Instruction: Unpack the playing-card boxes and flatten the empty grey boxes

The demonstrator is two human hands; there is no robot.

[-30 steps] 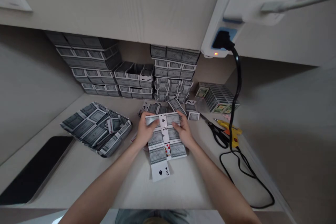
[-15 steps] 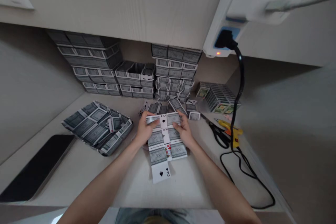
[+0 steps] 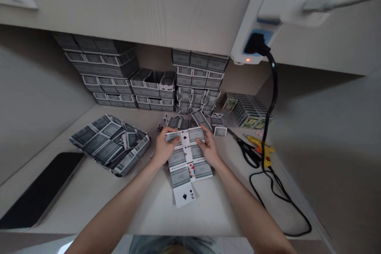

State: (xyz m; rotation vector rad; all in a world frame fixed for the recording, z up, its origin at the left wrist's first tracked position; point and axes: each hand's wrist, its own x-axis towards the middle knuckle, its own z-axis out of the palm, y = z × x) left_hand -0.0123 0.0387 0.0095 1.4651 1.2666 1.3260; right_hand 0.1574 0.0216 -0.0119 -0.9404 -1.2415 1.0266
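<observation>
A panel of interlocked playing cards (image 3: 177,158) is held between my two hands in the middle of the desk. Patterned card backs run down both sides, with a strip of card faces between them. At its lower left a two of spades (image 3: 184,196) sticks out toward me. My left hand (image 3: 164,145) grips the upper left edge, thumb on top. On the upper right edge my right hand (image 3: 209,147) pinches the panel the same way. The fingers beneath are hidden. Just behind lie loose folded cards (image 3: 178,122).
Left stands a box made of cards (image 3: 108,137), beside a black phone-like slab (image 3: 41,190). Stacked card boxes (image 3: 199,81) line the back. Black scissors (image 3: 249,154), a yellow glue gun (image 3: 266,151) and a black cable (image 3: 272,99) lie right, below a power strip (image 3: 253,24).
The two of spades at the panel's lower end has swung slightly right. Both hands keep their hold in nearly the same place.
</observation>
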